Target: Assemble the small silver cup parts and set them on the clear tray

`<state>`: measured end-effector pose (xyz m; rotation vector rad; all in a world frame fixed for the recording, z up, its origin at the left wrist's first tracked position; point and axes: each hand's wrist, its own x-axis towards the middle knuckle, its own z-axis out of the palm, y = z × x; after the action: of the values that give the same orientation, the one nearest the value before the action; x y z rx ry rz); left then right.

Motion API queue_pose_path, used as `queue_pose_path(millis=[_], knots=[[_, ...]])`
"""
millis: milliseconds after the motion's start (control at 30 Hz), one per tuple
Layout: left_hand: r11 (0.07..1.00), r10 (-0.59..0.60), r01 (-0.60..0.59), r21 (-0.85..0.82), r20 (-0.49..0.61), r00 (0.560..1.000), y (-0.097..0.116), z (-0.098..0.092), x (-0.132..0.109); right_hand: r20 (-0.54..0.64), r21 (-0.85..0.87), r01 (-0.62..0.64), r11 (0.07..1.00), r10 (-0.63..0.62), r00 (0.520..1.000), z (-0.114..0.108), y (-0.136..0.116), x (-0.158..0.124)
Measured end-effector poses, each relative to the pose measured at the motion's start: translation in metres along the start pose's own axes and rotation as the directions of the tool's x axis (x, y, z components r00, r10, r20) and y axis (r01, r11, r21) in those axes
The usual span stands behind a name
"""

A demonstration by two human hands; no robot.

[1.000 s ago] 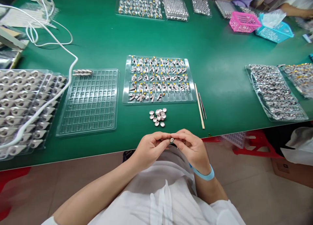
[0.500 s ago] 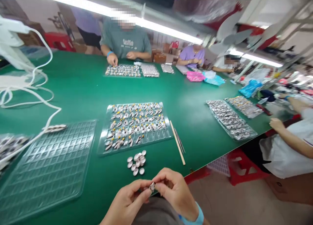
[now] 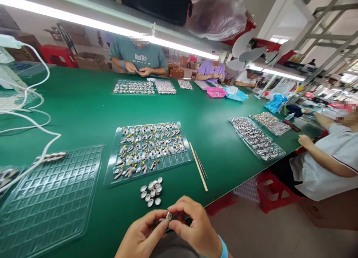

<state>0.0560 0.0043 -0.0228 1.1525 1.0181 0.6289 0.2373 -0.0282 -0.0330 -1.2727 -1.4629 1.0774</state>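
Close to my lap, a small whitish-silver part (image 3: 169,215) with a rounded end sits between my fingertips. My left hand (image 3: 145,230) pinches it from the left, thumb and forefinger closed. From the other side my right hand (image 3: 192,224), with a blue band at the wrist, has its thumb and forefinger closed on the same part. Several round silvery cups (image 3: 152,192) lie in a loose pile just beyond my hands. Behind them is a clear compartment tray (image 3: 179,158) holding rows of small silvery parts with yellow bits.
A wooden stick (image 3: 198,167) and metal tweezers (image 3: 201,164) lie right of the tray. At left is another clear tray (image 3: 56,198), with a white cable (image 3: 52,144) near it. Filled trays (image 3: 256,138) stand at right. Co-workers sit across the green table (image 3: 212,127) and at right.
The view has shifted slightly, sharpening the scene. My hands still hold the small part, now turned differently. The co-worker opposite has brought both hands together above the tray.
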Motion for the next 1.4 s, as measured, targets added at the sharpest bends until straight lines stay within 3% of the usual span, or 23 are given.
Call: queue_pose_path(millis=[133,633,1067,1400], knots=[[1.000,0.026,-0.025,-0.004,0.030,0.999,0.004,0.002,-0.003,0.007,-0.040,0.055,0.998,-0.055,0.998,-0.003,0.000,-0.001],[0.994,-0.024,0.025,-0.107,0.010,1.000,0.003,0.004,-0.008,-0.006,0.077,-0.014,0.997,0.015,1.000,-0.002,0.002,-0.004],[0.998,-0.007,0.005,-0.062,-0.032,0.999,0.008,0.002,-0.011,-0.009,0.071,0.008,0.997,-0.007,1.000,-0.003,0.002,-0.007],[0.971,-0.036,0.039,-0.234,0.019,0.999,0.011,0.002,-0.008,-0.001,0.103,0.022,0.994,-0.022,1.000,-0.001,-0.001,-0.008]])
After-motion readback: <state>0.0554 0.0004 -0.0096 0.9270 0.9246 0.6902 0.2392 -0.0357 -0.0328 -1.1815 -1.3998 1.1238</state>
